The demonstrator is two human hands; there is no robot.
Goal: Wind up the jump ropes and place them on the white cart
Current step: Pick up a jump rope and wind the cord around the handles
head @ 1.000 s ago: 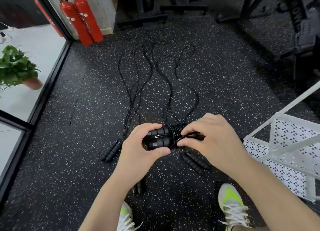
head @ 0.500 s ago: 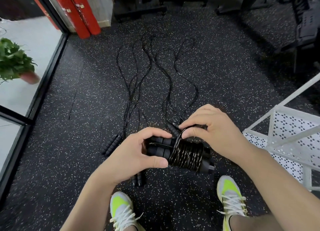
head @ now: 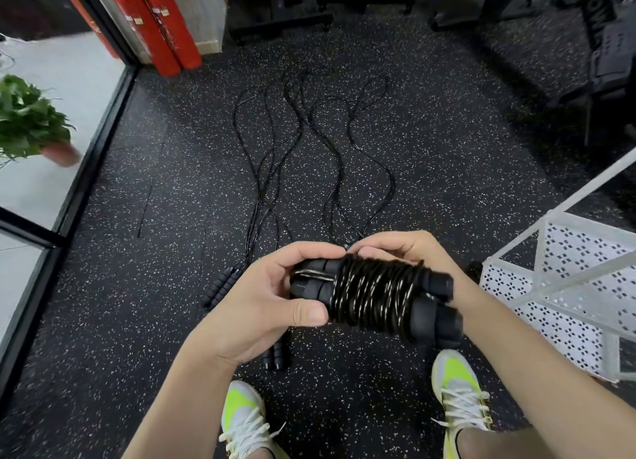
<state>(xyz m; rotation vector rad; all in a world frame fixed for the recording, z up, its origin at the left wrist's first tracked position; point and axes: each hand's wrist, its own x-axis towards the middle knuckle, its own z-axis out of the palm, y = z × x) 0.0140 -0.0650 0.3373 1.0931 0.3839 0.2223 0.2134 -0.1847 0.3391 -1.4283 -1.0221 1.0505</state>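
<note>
Black foam covers the two ribbed, cylindrical handles of the wound jump rope point(head: 373, 295), which lie side by side with glossy black cord coiled tightly around their middle in close parallel turns. Light glints off the cord; the foam is matt. The bundle is held in the air above the floor, between both hands, near the centre of the view.

The left hand point(head: 261, 303) grips the left end of the bundle, thumb pressed flat on the near side and curled fingers wrapped over the far side. The right hand point(head: 402, 252) curls over the far top of the coil, its fingertips pinching at the cord beside the left fingertips; exactly what they pinch cannot be told.

Loose jump ropes point(head: 309, 155) lie on the floor beyond the hands, thin black cords in long wavy loops running far into the scene. One pair of ribbed handles point(head: 220, 288) rests on the floor to the left, another pair point(head: 273, 353) below the left hand.

The floor point(head: 137, 321) is black rubber with white speckles. The white cart point(head: 568, 279), of perforated metal with a tubular frame, stands to the right. Two shoes point(head: 459, 386), yellow-green and white with laces, stand near. Red fire extinguishers point(head: 161, 24) lean far left, beside a green potted plant point(head: 31, 121).
</note>
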